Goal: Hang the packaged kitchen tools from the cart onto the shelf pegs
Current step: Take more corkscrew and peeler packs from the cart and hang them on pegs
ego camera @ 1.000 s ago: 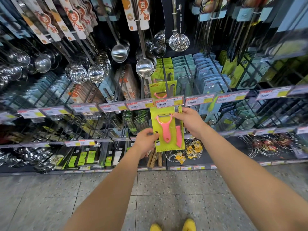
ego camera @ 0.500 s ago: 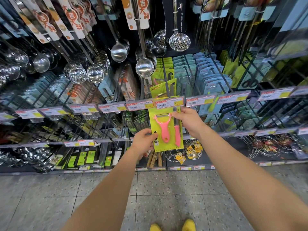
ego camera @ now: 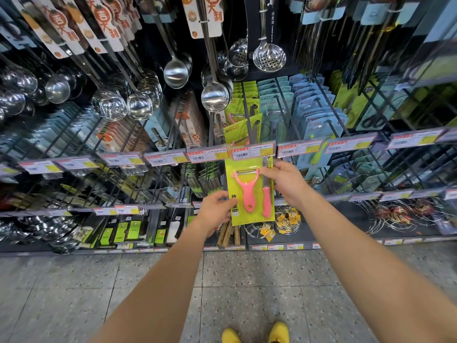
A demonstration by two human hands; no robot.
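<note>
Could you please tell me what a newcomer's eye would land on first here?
The bright green card with a pink peeler and knife sits at centre, just below the price-tag rail, gripped by the left hand at its lower left and the right hand at its upper right. Above it hang shiny steel ladles and a perforated skimmer.

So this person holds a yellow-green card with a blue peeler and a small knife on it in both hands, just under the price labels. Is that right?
Nearly. The peeler is pink, not blue, as the head view shows. The rest holds: the left hand and right hand hold the yellow-green card, small knife beside the peeler, just under the price labels.
</note>
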